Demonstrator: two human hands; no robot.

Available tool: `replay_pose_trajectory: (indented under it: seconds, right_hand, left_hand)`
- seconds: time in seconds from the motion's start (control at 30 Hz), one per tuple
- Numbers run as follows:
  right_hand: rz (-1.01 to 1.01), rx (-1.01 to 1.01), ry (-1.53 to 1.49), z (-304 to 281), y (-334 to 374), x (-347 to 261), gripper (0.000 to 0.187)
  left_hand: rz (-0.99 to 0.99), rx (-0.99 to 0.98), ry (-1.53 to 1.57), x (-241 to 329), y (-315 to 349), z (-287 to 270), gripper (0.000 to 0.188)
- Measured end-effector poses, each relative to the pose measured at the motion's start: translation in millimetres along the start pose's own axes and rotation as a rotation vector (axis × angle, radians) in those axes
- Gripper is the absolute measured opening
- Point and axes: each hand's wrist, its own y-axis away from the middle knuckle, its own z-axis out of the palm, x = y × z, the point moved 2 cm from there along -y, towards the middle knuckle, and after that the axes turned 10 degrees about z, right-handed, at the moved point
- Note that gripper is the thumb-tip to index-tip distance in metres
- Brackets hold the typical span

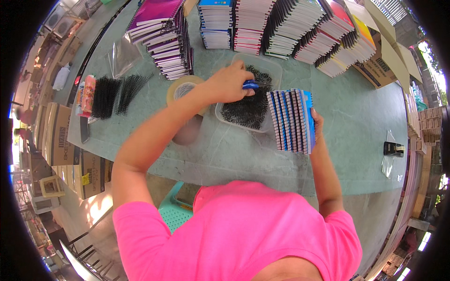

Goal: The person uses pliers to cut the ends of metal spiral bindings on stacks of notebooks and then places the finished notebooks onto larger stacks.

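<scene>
My left hand (230,83) is closed around a small blue-handled tool (251,85), whose working end I cannot make out. It is above a clear plastic tub (275,69) holding a tangle of short black coil pieces (244,113). In my right hand (317,122) is a stack of blue spiral notebooks (290,122), gripped from its right side with the bound edges turned left. The stack is beside the tub's right edge. A wide roll of tape (176,88) lies partly under my left forearm.
Tall stacks of purple (157,21), blue (215,28) and other spiral notebooks line the far edge. Black binding coils (107,96) and a pink bottle (88,93) are at left. An open carton (378,68) stands far right, a small black tape dispenser (393,149) nearer.
</scene>
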Motion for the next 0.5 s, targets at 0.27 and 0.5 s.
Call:
replay_pose_trajectory:
  seconds: [0.27, 0.5]
  right_hand:
    - [-0.062, -0.035, -0.012, 4.0, -4.8, 7.7, 0.062]
    - [-0.061, -0.085, -0.045, 0.3, -4.2, 6.9, 0.057]
  left_hand:
    - [-0.075, -0.051, 0.541, 27.0, -16.5, -3.7, 0.025]
    - [-0.253, -0.021, 0.333, 19.8, -16.0, -26.7, 0.030]
